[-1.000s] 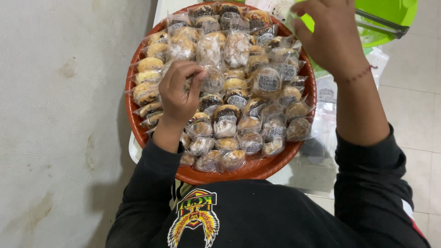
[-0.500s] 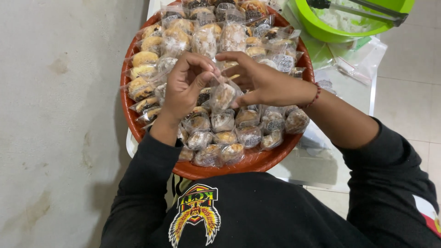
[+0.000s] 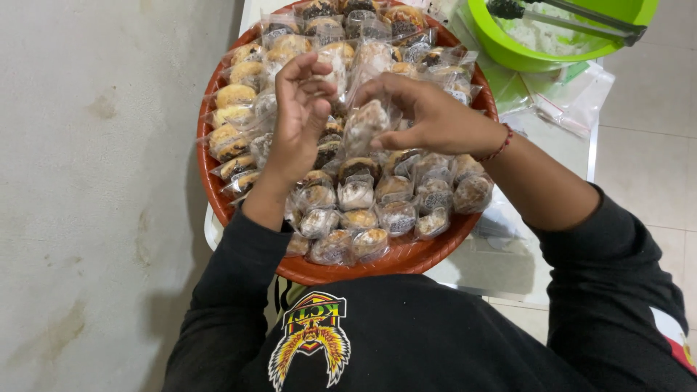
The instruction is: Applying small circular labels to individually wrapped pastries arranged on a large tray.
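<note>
Pinching one wrapped pastry (image 3: 367, 120) at tray (image 3: 406, 258) centre, right hand (image 3: 435, 116) grips closed; left hand (image 3: 301, 120), at nine o'clock, fingers curled, touches its wrapper. Risk: loose wrapper slips, pastry drops onto neighbours.

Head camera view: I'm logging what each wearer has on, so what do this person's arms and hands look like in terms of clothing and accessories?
Both arms are in long black sleeves pushed up to mid-forearm. The left hand is bare, no glove or ring visible. The right hand is bare too, with a thin dark red bracelet at the wrist. The right sleeve shows a small red and white patch near the upper arm.
</note>
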